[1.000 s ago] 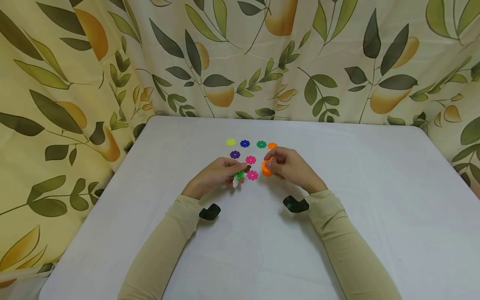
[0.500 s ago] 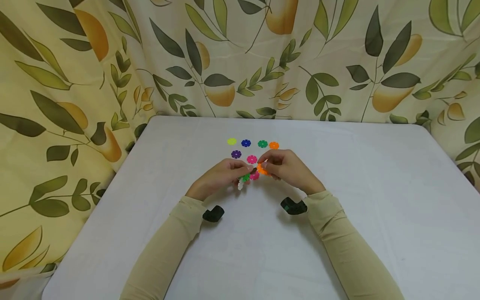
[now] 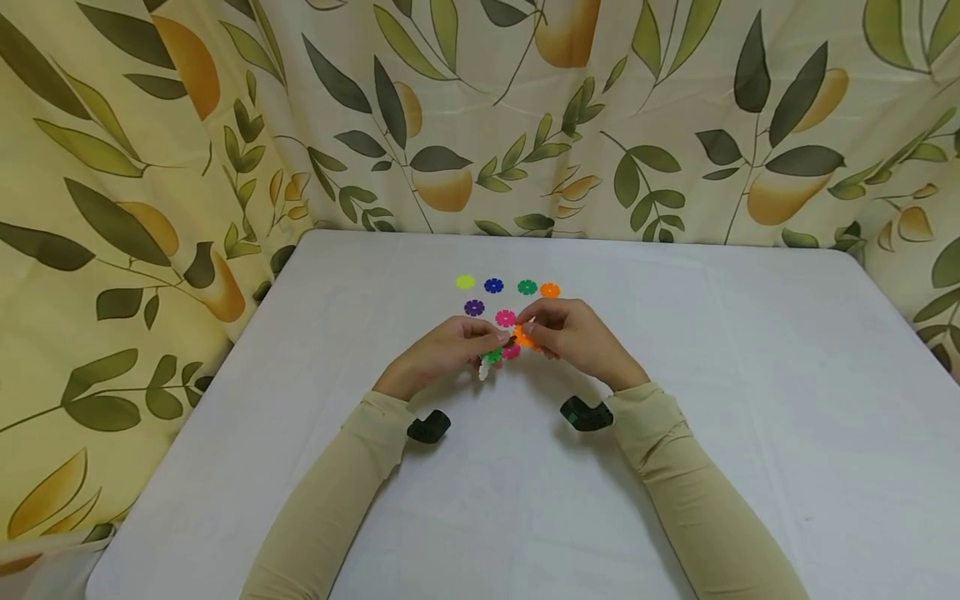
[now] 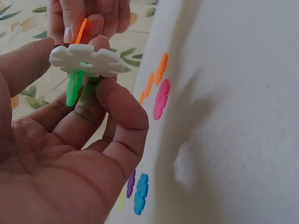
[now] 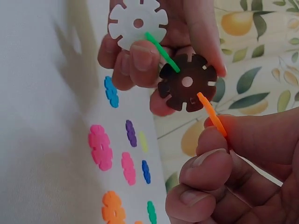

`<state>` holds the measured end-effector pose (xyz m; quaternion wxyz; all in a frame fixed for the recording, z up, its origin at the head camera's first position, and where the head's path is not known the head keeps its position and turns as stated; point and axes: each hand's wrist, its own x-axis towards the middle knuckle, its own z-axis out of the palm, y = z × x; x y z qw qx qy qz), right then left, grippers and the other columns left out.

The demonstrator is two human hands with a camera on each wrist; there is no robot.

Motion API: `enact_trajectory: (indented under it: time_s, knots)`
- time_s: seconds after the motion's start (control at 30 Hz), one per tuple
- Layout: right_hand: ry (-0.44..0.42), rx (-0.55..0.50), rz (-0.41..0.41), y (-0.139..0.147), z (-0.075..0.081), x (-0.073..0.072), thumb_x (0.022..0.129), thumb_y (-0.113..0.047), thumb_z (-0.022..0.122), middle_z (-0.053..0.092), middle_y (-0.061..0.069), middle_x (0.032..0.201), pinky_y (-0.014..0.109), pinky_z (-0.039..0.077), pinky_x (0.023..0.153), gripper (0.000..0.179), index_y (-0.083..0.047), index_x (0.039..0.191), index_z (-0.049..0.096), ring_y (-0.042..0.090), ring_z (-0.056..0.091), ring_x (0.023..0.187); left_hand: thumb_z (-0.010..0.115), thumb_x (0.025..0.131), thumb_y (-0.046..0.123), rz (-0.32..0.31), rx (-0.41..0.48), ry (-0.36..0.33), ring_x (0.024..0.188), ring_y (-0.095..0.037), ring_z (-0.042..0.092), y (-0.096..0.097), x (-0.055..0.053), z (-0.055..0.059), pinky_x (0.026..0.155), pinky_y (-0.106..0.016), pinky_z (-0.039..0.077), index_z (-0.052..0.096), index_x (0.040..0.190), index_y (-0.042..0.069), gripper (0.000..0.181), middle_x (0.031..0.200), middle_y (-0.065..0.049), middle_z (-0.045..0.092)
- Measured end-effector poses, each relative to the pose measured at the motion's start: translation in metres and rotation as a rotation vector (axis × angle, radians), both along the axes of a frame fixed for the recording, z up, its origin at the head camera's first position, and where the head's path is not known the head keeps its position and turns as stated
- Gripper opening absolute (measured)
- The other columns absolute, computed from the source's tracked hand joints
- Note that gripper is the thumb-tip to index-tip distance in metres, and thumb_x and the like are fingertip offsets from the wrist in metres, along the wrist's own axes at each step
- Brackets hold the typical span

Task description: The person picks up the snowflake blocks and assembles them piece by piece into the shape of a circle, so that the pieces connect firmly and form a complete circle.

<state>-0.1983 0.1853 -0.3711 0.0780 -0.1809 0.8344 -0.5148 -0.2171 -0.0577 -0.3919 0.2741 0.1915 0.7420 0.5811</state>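
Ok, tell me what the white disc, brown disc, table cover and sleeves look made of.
White disc: probably stiff plastic, smooth, matt; even colour, neat slots.
Brown disc: likely the same, with matching slots; finish hard to judge.
Table cover: apparently matt fabric; a fine weave shows close up.
Sleeves: seemingly soft, matt cloth; creases and folds show.

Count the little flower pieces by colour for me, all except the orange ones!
White piece: 1
Brown piece: 1
Pink pieces: 2
Blue pieces: 2, one light, one dark
Green pieces: 2, one bright, one dark
Purple piece: 1
Yellow piece: 1
Total in sight: 10
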Motion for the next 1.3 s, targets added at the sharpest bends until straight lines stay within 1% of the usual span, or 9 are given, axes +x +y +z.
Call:
enact_trajectory:
  time_s: [0.1,0.2,0.4,0.57,0.7,0.9,1.0,1.13,1.3]
  knots:
    - [0.002,0.001,0.004,-0.002,0.0,0.0,0.104,-0.001,0.062,0.059,0.009,0.076,0.029,0.047,0.059,0.018,0.002,0.117,0.073,0.024,0.054,0.067,0.064,0.11,0.025,0.011,0.003,0.004,0.097,-0.021,0.057,0.0,-0.001,-0.001,0.084,-0.036,0.048,0.074,0.126,-0.004,0.035,0.101,-0.007,0.068]
    - [0.019,0.001,-0.005,-0.003,0.0,0.001,0.104,-0.003,0.062,0.059,0.009,0.076,0.03,0.047,0.059,0.017,0.001,0.116,0.074,0.024,0.054,0.067,0.067,0.108,0.026,0.045,0.006,0.022,0.103,-0.022,0.056,0.0,-0.002,-0.001,0.087,-0.037,0.048,0.075,0.126,-0.003,0.035,0.105,-0.006,0.068]
    - [0.04,-0.037,-0.031,-0.007,-0.001,0.002,0.104,-0.002,0.063,0.061,0.014,0.078,0.029,0.047,0.059,0.014,0.003,0.113,0.072,0.024,0.055,0.067,0.071,0.106,0.027,0.131,0.018,0.059,0.099,-0.021,0.056,0.002,-0.002,-0.002,0.085,-0.036,0.047,0.077,0.12,-0.003,0.033,0.101,-0.004,0.069]
    - [0.05,-0.024,-0.07,-0.016,-0.003,0.006,0.105,-0.003,0.062,0.063,0.012,0.082,0.029,0.048,0.061,0.011,0.002,0.111,0.071,0.026,0.055,0.07,0.073,0.105,0.021,0.158,0.043,0.031,0.105,-0.021,0.06,0.004,-0.001,-0.002,0.09,-0.035,0.048,0.077,0.119,-0.005,0.03,0.105,-0.009,0.074]
    - [0.07,-0.007,-0.085,-0.023,-0.004,0.009,0.105,-0.003,0.062,0.064,0.011,0.084,0.029,0.048,0.062,0.011,0.002,0.11,0.07,0.027,0.056,0.071,0.074,0.104,0.021,0.179,0.025,0.017,0.102,-0.021,0.061,0.004,-0.001,-0.004,0.087,-0.034,0.048,0.078,0.117,-0.002,0.027,0.104,-0.009,0.075]
    - [0.084,-0.002,-0.096,-0.024,-0.006,0.008,0.106,-0.003,0.062,0.066,0.016,0.085,0.028,0.045,0.059,0.011,0.002,0.11,0.071,0.026,0.054,0.068,0.073,0.105,0.022,0.165,0.024,0.008,0.102,-0.021,0.06,0.002,-0.002,-0.002,0.087,-0.034,0.047,0.077,0.118,-0.004,0.029,0.105,-0.009,0.074]
    - [0.09,-0.006,-0.088,-0.022,-0.005,0.007,0.105,-0.003,0.062,0.065,0.015,0.083,0.028,0.045,0.059,0.011,0.001,0.111,0.072,0.026,0.054,0.067,0.072,0.106,0.023,0.15,0.033,-0.005,0.1,-0.02,0.057,0.002,-0.002,0.001,0.084,-0.034,0.046,0.076,0.119,-0.005,0.031,0.104,-0.007,0.071]
    - [0.088,-0.008,-0.089,-0.02,-0.004,0.005,0.104,-0.002,0.064,0.064,0.013,0.081,0.03,0.047,0.06,0.013,0.001,0.113,0.073,0.028,0.056,0.068,0.068,0.108,0.028,0.127,0.041,-0.041,0.098,-0.019,0.054,0.002,-0.002,0.004,0.082,-0.035,0.043,0.075,0.121,-0.002,0.033,0.104,-0.006,0.069]
    - [0.1,0.024,-0.103,-0.018,-0.006,0.006,0.105,-0.006,0.065,0.065,0.015,0.083,0.031,0.05,0.064,0.017,0.003,0.118,0.072,0.028,0.059,0.069,0.066,0.109,0.025,0.111,0.034,-0.058,0.086,-0.02,0.062,0.002,-0.001,0.004,0.074,-0.03,0.048,0.074,0.118,0.002,0.026,0.097,-0.009,0.076]
